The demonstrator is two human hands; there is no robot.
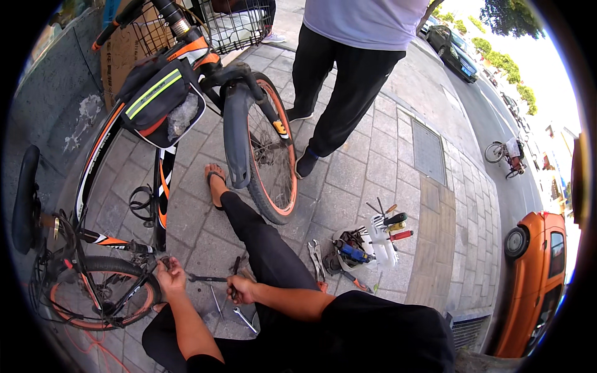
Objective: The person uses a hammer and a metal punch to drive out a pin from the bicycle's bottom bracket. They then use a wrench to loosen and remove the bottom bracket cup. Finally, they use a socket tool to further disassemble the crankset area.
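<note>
My left hand point(171, 278) is palm up with its fingers curled, close by the bottom of the frame of a black and orange bicycle point(163, 193). Whatever those fingers grip is too small to make out. My right hand point(241, 290) is closed round a long dark bar-shaped tool point(208, 279), whose far end points toward my left hand. A second dark piece point(236, 265) sticks up beside the right fist; I cannot tell whether it belongs to the tool. Below lie a thin metal rod point(216, 302) and a silver wrench point(245, 320) on the paving.
To the right stands a white tool container point(357, 252) packed with screwdrivers and other tools, with adjustable pliers point(316, 260) beside it. A person in black trousers point(348, 81) stands by the front wheel point(273, 155). A grey wall point(50, 105) borders the left; vehicles line the road, including an orange car point(532, 280).
</note>
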